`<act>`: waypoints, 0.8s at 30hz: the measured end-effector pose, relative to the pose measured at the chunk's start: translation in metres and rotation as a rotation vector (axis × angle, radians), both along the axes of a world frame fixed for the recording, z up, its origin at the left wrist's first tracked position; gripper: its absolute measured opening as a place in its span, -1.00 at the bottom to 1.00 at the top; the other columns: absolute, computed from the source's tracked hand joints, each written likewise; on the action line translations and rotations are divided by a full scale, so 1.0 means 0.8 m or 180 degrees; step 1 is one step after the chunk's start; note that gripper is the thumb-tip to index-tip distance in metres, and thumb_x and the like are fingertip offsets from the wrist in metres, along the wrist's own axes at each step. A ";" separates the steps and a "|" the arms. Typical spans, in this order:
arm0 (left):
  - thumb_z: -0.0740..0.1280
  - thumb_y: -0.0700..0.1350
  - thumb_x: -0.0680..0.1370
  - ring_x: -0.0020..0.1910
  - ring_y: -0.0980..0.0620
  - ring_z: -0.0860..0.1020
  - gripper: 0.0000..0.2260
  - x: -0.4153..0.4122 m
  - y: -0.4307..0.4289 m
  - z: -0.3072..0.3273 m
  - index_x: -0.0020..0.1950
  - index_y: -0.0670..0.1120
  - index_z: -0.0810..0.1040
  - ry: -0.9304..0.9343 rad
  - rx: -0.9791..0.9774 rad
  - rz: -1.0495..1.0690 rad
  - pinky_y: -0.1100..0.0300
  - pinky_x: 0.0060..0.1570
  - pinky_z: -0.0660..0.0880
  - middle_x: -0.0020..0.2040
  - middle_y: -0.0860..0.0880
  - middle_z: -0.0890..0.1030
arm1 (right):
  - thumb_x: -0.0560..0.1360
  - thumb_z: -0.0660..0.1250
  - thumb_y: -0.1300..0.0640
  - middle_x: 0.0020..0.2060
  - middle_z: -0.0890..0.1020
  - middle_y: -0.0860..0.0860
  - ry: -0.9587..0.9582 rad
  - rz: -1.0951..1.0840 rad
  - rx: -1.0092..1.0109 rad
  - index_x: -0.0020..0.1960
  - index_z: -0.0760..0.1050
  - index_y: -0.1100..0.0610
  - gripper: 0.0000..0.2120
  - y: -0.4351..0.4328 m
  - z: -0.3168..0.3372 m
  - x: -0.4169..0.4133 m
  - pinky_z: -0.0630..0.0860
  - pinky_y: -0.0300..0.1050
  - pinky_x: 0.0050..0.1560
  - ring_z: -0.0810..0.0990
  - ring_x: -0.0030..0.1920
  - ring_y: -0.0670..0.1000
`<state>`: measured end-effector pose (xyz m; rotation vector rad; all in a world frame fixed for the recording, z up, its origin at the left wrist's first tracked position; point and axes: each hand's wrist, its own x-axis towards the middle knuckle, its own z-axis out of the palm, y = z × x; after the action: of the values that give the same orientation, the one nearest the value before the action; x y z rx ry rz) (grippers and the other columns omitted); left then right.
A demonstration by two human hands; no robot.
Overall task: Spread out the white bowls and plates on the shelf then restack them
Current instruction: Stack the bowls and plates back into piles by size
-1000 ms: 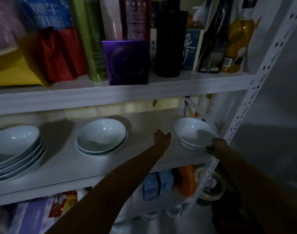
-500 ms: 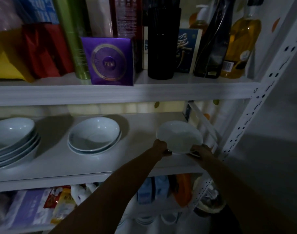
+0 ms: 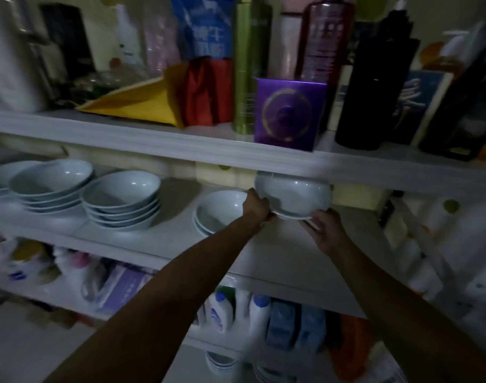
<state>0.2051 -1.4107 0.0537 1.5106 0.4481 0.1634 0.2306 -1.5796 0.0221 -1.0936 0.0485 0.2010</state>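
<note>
Bowl (image 3: 293,196) at frame centre, lifted off the shelf (image 3: 305,252). Your left hand (image 3: 255,206) and right hand (image 3: 325,226) clasp its sides, stack (image 3: 217,211) just left.

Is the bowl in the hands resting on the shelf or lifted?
Lifted: the white bowl is off the shelf, left hand and right hand at its base.

Left hand (image 3: 255,207) and right hand (image 3: 323,226) hold a white bowl (image 3: 293,195) (tilted) above the shelf (image 3: 277,244).
</note>
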 end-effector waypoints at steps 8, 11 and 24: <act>0.17 -0.25 0.59 -0.16 -0.18 0.56 -0.64 -0.054 0.126 0.001 0.38 -0.08 0.31 0.0038 -0.0322 0.0393 -0.14 -0.15 0.61 0.01 -0.18 0.52 | 0.47 0.25 0.37 -0.10 0.61 0.16 0.0503 0.0470 -0.0228 0.24 0.44 0.30 -0.66 0.134 0.000 -0.015 0.63 -0.20 -0.34 0.60 -0.13 0.03; 0.21 -0.17 0.58 -0.09 -0.09 0.65 -0.66 -0.064 0.160 -0.018 0.36 -0.16 0.36 0.0305 0.0421 0.0398 0.06 -0.08 0.62 0.10 -0.19 0.58 | 0.49 0.26 0.35 -0.16 0.59 0.16 0.0657 0.0526 -0.0524 0.25 0.40 0.28 -0.67 0.160 -0.012 -0.018 0.63 -0.12 -0.31 0.59 -0.15 0.06; 0.30 -0.15 0.54 0.33 -0.30 0.37 -0.48 -0.055 0.198 -0.061 0.45 -0.19 0.20 0.1090 -0.0562 -0.0300 -0.19 0.23 0.41 0.37 -0.29 0.33 | 0.45 0.38 0.02 0.29 0.47 0.17 0.0855 0.0133 -0.1717 0.38 0.35 0.22 -0.43 0.154 -0.035 0.008 0.49 0.04 0.00 0.51 0.18 0.22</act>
<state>0.1612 -1.2524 0.0049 1.3846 0.6453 -0.2080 0.2371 -1.4568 -0.0061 -1.5994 0.3361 0.3859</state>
